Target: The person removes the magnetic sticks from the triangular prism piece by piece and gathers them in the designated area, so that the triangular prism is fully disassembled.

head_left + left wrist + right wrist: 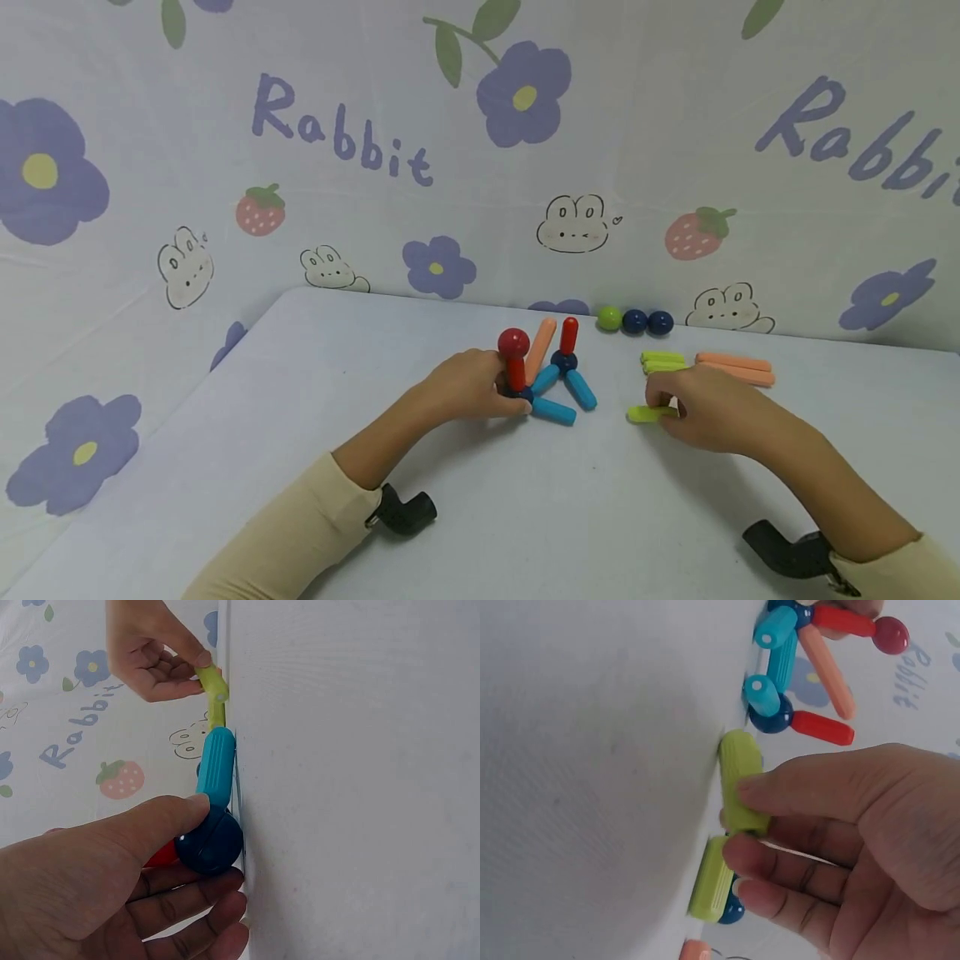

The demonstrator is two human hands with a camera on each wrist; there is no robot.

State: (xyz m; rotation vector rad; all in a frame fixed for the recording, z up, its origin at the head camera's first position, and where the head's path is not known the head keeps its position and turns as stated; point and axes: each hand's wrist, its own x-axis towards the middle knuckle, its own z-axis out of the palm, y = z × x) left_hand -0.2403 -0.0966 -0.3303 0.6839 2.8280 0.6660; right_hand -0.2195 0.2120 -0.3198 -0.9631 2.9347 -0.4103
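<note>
My left hand (467,385) grips a dark blue ball (211,841) at the near corner of a structure of magnetic sticks and balls. From that ball rises a red stick (516,374) topped by a red ball (513,343). Blue sticks (553,411) run from it and from a second dark blue ball (564,361), which carries another upright red stick (569,336). An orange stick (541,350) leans up from the near ball. To the right, my right hand (708,410) pinches a yellow-green stick (739,754) between thumb and fingers, apart from the structure.
Behind the right hand lie more yellow-green sticks (663,357) and several orange sticks (733,362). A green ball (610,318) and two dark blue balls (647,322) line the back edge of the white table (525,517). A printed cloth (360,225) hangs behind.
</note>
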